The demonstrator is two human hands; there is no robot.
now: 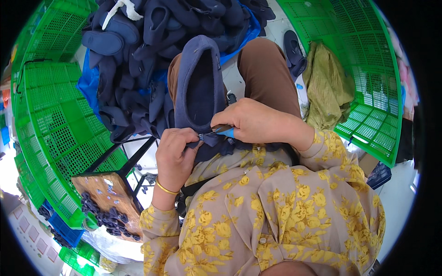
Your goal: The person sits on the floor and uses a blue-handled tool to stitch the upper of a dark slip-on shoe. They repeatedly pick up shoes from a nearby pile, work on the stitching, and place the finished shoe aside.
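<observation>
navy shoe (pixel 200 99): lay over the left leg (pixel 173 76). left hand (pixel 175 149): fingers pinched a small navy piece (pixel 201 136) by the shoe's near end. right hand (pixel 253 122): fingers curled round a blue-handled tool (pixel 227 132).

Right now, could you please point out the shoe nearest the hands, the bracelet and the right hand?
Shoe (pixel 201 89): head view, on its dark inside.
Bracelet (pixel 165 188): head view, on its band.
Right hand (pixel 254 120): head view, on its back.
</observation>
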